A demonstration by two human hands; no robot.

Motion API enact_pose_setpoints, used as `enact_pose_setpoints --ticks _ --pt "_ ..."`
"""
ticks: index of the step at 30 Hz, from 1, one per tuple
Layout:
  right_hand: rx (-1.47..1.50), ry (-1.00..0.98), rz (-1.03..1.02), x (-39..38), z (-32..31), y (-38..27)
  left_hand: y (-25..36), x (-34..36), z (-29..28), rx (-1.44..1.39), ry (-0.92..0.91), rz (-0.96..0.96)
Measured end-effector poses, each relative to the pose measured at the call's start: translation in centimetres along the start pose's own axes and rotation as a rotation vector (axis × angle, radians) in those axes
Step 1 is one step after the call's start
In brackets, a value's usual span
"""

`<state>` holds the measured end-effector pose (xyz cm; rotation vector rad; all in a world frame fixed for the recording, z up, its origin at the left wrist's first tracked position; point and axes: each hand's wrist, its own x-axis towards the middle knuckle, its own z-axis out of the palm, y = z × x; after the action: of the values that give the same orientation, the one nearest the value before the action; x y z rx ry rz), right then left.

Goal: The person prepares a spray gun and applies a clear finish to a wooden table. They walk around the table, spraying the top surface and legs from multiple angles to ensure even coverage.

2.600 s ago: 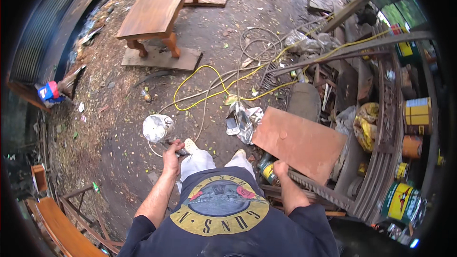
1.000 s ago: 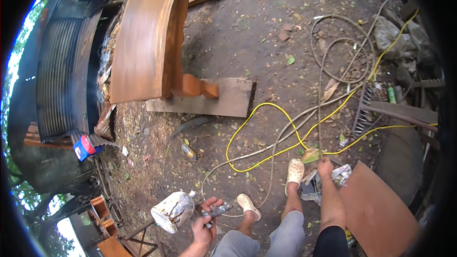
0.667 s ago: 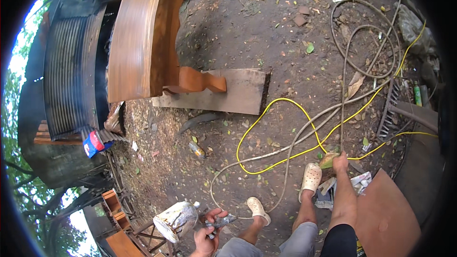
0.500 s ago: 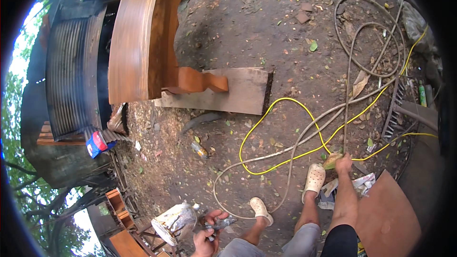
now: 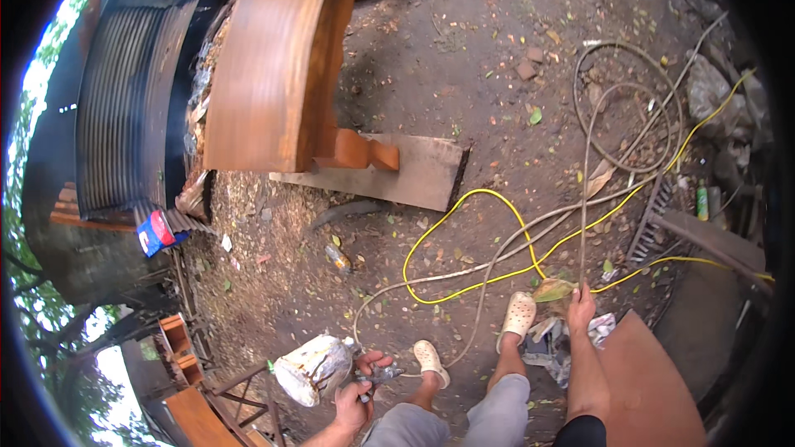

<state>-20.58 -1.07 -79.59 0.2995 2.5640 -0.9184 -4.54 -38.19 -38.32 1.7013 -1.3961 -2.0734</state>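
My left hand (image 5: 356, 401) grips a metal spray gun (image 5: 383, 372) with a white, paint-stained cup (image 5: 310, 368) at the bottom centre-left. My right hand (image 5: 582, 306) is closed on a thin grey-brown hose (image 5: 585, 232) that runs up to loose coils. A yellow cord (image 5: 447, 207) crosses under and beside the hose. Near the right hand lie a leaf (image 5: 553, 288) and crumpled paper (image 5: 551, 339); a flat tan board (image 5: 638, 381) is beside my forearm. My feet in cream clogs (image 5: 517, 314) stand between the hands.
A varnished wooden table (image 5: 265, 58) rests on planks (image 5: 422, 174) ahead-left. Corrugated metal (image 5: 116, 108) and a blue-red bag (image 5: 157, 233) line the left. A rake (image 5: 650, 219) and plastic sheeting (image 5: 712, 91) lie right, a small bottle (image 5: 338, 258) on the ground, wooden furniture (image 5: 199, 414) lower left.
Since the oldest frame the view has shifted, showing my legs, and my right hand has reached farther forward onto the hose. My left hand still grips the spray gun.
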Motion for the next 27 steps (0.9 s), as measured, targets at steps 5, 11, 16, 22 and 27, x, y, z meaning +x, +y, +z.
enact_pose_setpoints --ticks 5,11,16,22,27 --pt "0.13 0.072 -0.178 -1.5 -12.7 -9.9 3.6 -4.4 0.3 0.014 -0.039 0.058" --pt "0.857 -0.178 -0.114 -6.9 -30.4 -27.4 7.1 -11.2 -2.0 -0.011 -0.051 0.102" --pt "0.304 -0.501 0.208 -14.9 -28.2 -22.4 7.5 -15.1 -6.0 -0.075 -0.143 0.146" --pt "0.438 -0.399 0.111 -27.8 -29.6 -33.2 6.6 -20.2 -13.7 -0.194 -0.122 0.237" --pt "0.83 -0.744 -0.068 -33.4 -32.3 -37.5 5.2 -23.9 -21.1 -0.202 -0.058 0.231"
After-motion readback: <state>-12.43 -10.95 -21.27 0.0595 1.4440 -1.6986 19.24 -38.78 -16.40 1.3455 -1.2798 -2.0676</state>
